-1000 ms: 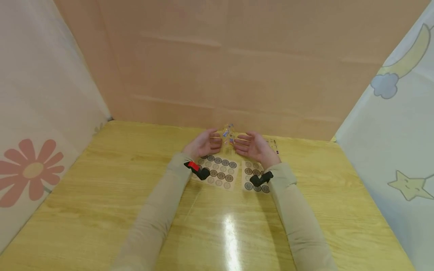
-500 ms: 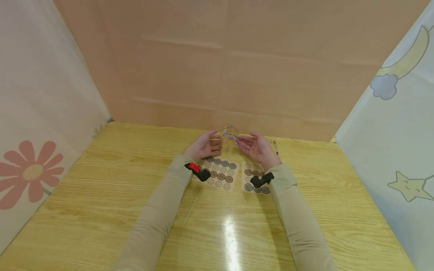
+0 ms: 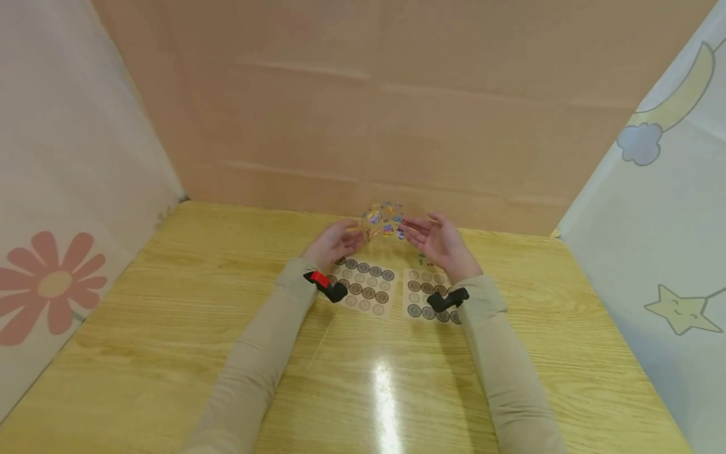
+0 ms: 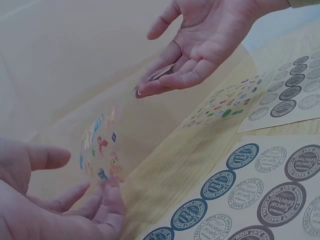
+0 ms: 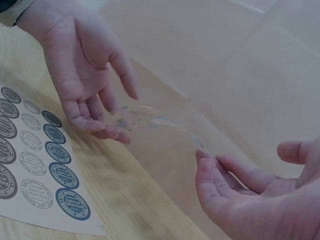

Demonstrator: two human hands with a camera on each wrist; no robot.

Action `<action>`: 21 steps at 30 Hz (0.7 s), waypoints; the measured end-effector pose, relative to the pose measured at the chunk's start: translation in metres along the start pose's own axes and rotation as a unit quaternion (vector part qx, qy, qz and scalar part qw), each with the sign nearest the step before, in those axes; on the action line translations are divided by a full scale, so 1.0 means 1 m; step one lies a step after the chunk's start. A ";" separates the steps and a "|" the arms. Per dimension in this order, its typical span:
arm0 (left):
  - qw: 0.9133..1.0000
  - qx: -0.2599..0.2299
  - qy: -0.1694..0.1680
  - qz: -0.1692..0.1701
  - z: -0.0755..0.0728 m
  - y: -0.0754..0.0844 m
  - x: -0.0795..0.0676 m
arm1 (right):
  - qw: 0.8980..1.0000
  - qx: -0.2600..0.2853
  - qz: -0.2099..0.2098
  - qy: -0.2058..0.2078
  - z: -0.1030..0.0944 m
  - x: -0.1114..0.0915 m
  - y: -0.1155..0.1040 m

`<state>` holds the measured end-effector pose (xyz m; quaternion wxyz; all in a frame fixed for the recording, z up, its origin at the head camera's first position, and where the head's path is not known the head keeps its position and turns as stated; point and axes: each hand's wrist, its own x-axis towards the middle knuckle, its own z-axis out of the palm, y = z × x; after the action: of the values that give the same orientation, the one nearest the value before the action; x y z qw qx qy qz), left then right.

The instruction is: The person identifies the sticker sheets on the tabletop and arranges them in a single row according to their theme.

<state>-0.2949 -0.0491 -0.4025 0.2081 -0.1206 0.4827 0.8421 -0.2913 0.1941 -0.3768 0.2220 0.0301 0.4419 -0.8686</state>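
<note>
A clear sticker sheet (image 3: 387, 219) with small colourful prints is held up between both hands, close to the back wall. My left hand (image 3: 333, 244) holds its left side at the fingertips, the thumb standing apart from it. On the opposite side, my right hand (image 3: 445, 244) grips the edge between its fingers, with its thumb free, as the right wrist view shows. The film bows in an arch from hand to hand (image 5: 160, 121). Below the hands lie two paper sheets of round labels, one on the left (image 3: 363, 287) and one on the right (image 3: 421, 299).
A second clear sticker sheet (image 4: 225, 102) lies on the table behind the right label sheet, partly hidden by my right hand in the head view. The wooden table (image 3: 227, 353) ends at a brown back wall (image 3: 363, 126). Patterned side walls stand left and right.
The clear sheet has risen a little and spread wider, its prints now facing me more. My right hand has shifted slightly to the right, and the left hand's fingers have drawn in closer together.
</note>
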 end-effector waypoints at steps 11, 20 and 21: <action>0.997 0.061 -0.019 0.044 -0.014 0.005 -0.012 | 0.999 -0.043 -0.027 -0.004 0.005 -0.010 0.005; 0.992 0.101 -0.026 0.076 -0.028 0.013 -0.038 | 0.994 -0.096 -0.042 -0.007 0.017 -0.018 0.018; 0.992 0.101 -0.024 0.078 -0.029 0.013 -0.041 | 0.994 -0.098 -0.038 -0.009 0.019 -0.019 0.019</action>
<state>-0.2650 -0.0895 -0.3907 0.1646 -0.0405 0.5678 0.8055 -0.2638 0.1770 -0.3749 0.1945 -0.0162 0.5238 -0.8292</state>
